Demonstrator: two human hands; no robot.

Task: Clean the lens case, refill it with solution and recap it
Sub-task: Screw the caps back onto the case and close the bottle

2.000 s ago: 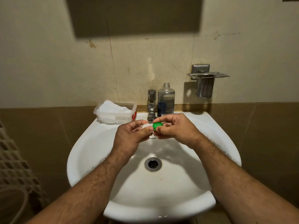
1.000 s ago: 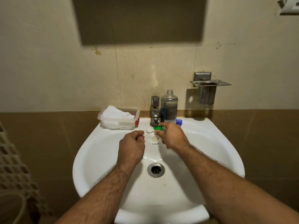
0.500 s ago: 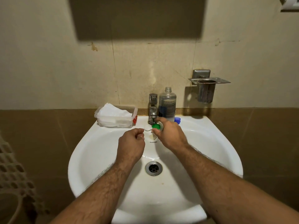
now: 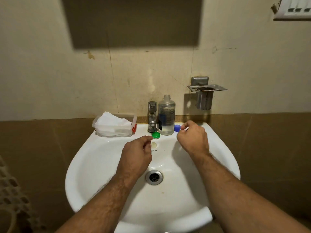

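Your green cap (image 4: 156,135) now sits on the sink (image 4: 94,153) ledge by the tap (image 4: 152,116), set down by your right hand (image 4: 191,137), now near the blue cap (image 4: 177,127), pinching something small and white. Your left hand (image 4: 137,153) stays curled; contents hidden. Uncapping looks done.

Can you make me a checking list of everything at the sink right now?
Surface: white sink, drain open.
Job's things: green cap on the rim by the tap; open solution bottle upright; blue cap beside it; lens case body not clearly seen.
Clutter: tissue tub at back left.
Grippers: left hand loosely curled, contents unclear; right hand pinches something small and white.
Cables: nothing seen.
Surroundings: metal holder on stained wall.
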